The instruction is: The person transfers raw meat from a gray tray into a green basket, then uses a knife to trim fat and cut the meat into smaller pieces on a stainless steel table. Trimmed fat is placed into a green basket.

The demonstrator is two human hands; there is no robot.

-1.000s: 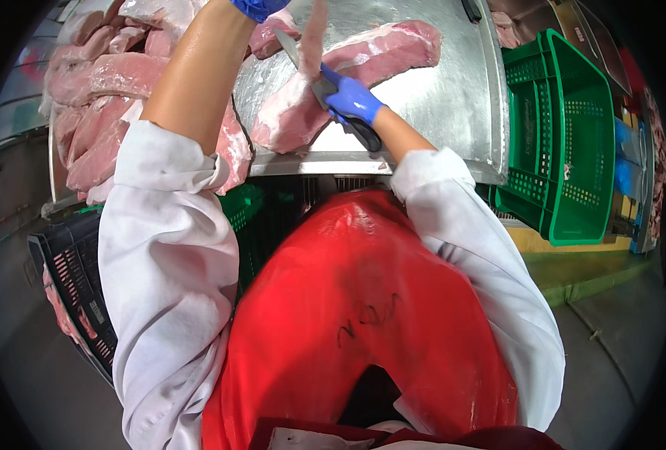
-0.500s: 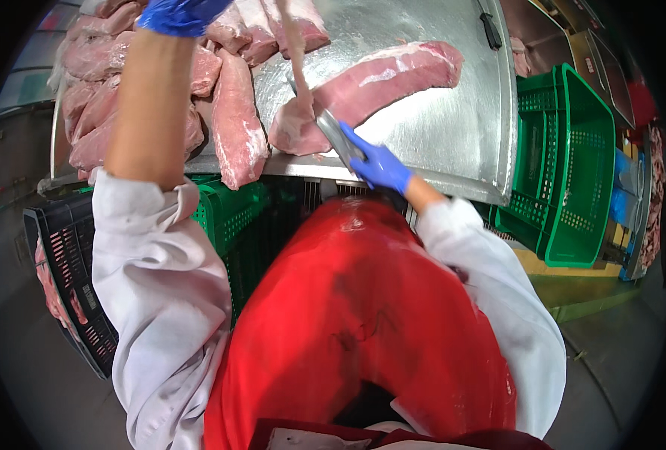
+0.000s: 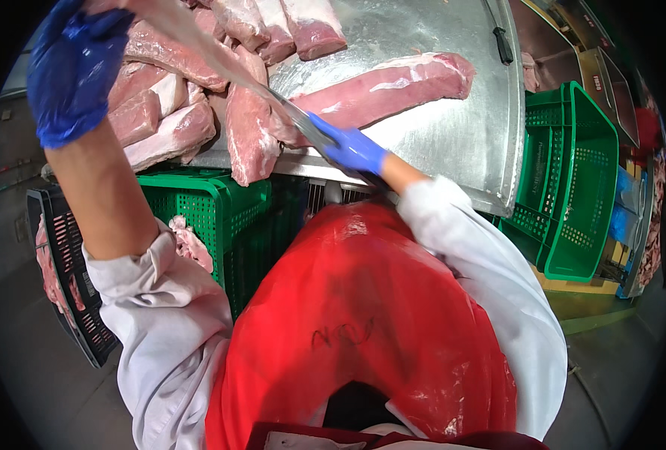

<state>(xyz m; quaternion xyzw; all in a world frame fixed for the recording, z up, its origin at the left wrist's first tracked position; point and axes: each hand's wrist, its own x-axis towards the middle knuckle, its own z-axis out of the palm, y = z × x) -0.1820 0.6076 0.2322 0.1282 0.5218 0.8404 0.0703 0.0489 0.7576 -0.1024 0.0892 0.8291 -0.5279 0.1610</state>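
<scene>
Left hand (image 3: 79, 81): my fingers pinch the strip (image 3: 198, 46) near its upper end, up beside the pile (image 3: 174, 127).
Right hand (image 3: 354, 150): I grip the knife (image 3: 304, 126), fingers wrapped; blade against the strip's lower stretch.
Loin (image 3: 393, 88): flat on the table (image 3: 445, 154), right of the blade.
Crate (image 3: 589, 191): green, beside the table's right edge.

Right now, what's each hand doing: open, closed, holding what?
Left hand: closed, holding a long pale strip of meat.
Right hand: closed, grip around a knife.
</scene>
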